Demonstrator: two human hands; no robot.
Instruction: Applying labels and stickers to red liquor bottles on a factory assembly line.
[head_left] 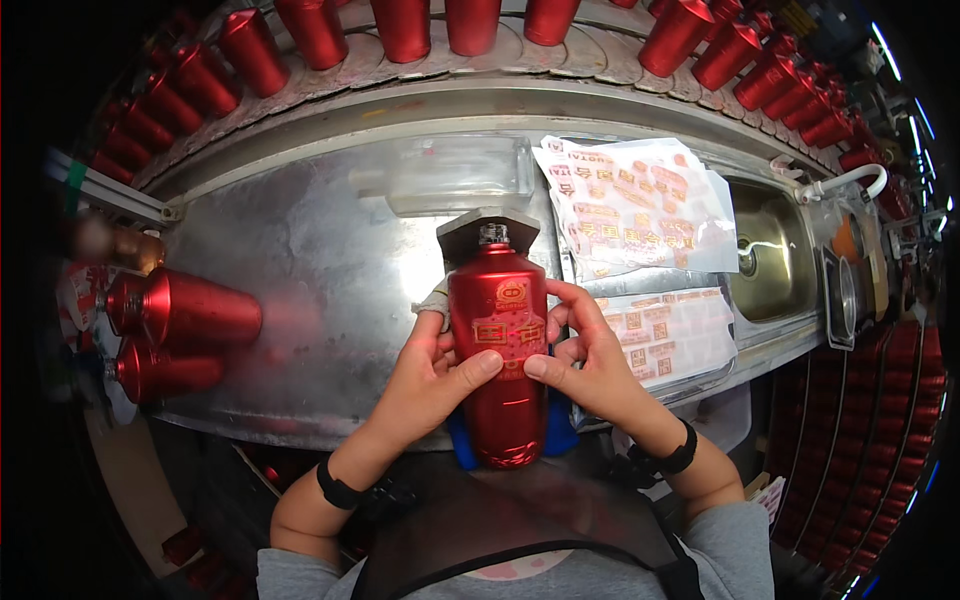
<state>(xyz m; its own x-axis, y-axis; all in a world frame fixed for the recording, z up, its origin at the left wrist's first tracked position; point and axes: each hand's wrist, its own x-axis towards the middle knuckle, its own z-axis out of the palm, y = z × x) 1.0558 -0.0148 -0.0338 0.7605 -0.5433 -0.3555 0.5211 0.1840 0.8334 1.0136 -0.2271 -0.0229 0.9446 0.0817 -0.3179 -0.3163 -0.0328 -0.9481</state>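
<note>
The left hand (432,385) and right hand (598,368) clasp the red bottle (510,335) at its sides, thumbs in front, other fingertips apparently behind, at the steel worktable's (310,350) near edge.

Grey sleeves (735,548) — dark apron (510,512) (black wristbands (336,488)).

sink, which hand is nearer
The right hand, on the right side of the bottle, is nearer, left of the sink across the sheets; the left hand, on the bottle's left side, is farther left.
</note>
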